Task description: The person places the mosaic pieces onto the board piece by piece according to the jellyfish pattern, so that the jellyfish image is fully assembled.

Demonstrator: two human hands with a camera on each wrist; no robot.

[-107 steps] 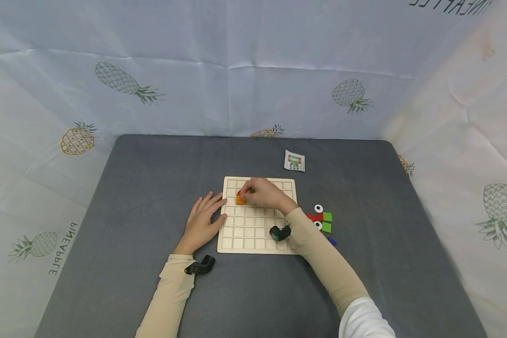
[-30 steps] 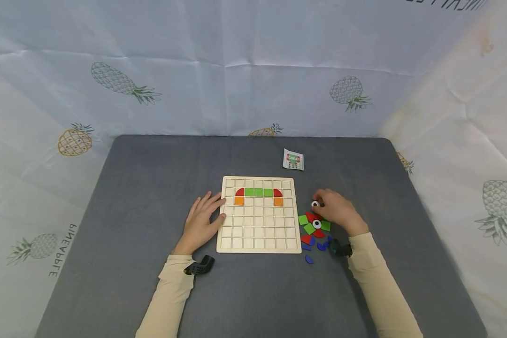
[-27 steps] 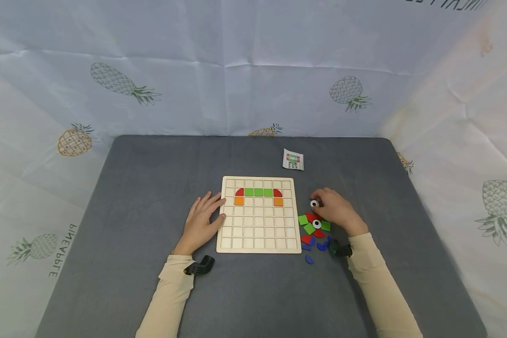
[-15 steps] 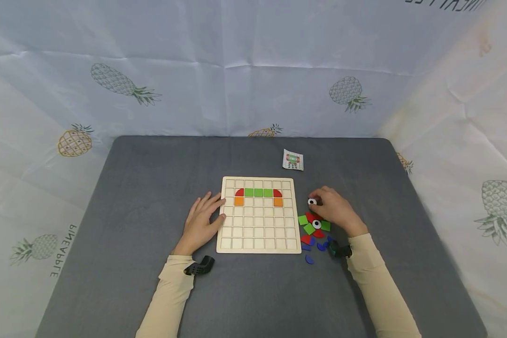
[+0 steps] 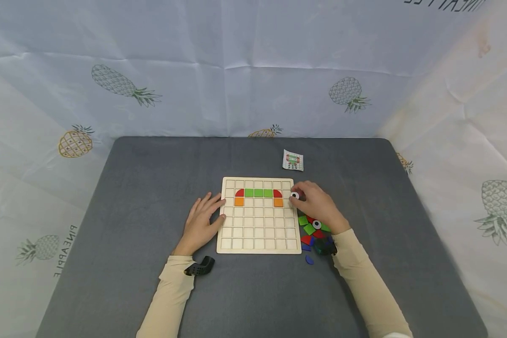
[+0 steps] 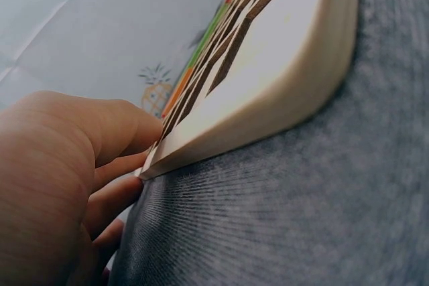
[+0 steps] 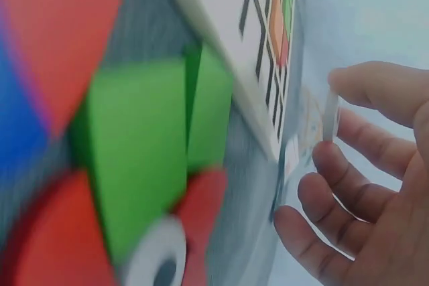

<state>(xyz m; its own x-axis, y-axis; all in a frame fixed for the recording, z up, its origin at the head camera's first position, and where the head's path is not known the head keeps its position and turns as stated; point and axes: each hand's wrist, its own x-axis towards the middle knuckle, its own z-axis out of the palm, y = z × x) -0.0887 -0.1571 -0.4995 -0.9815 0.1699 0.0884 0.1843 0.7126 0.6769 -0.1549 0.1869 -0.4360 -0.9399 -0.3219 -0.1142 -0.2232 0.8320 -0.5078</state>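
Observation:
A pale wooden grid board (image 5: pixel 258 234) lies on the table. Near its far side sits a row of green squares (image 5: pixel 258 193) between two red quarter-circles (image 5: pixel 277 193), with an orange square (image 5: pixel 239 201) below each end. My left hand (image 5: pixel 203 224) lies with spread fingers along the board's left edge, thumb and fingertips touching it, as the left wrist view also shows. My right hand (image 5: pixel 318 204) pinches a white disc (image 5: pixel 295 195) with a dark centre between thumb and finger, above the board's right edge; the disc appears edge-on in the right wrist view.
Right of the board lies a loose pile: green squares (image 5: pixel 303 220), red pieces (image 5: pixel 306 239), blue pieces (image 5: pixel 309 259) and a second white disc (image 5: pixel 317 225). A printed pattern card (image 5: pixel 293 160) lies behind the board. A pineapple-print curtain (image 5: pixel 186 94) hangs beyond the grey table (image 5: pixel 160 164).
My right hand left the board's far-left part, took a white disc from the pile and carried it left to the board's right edge. My left hand has stayed put.

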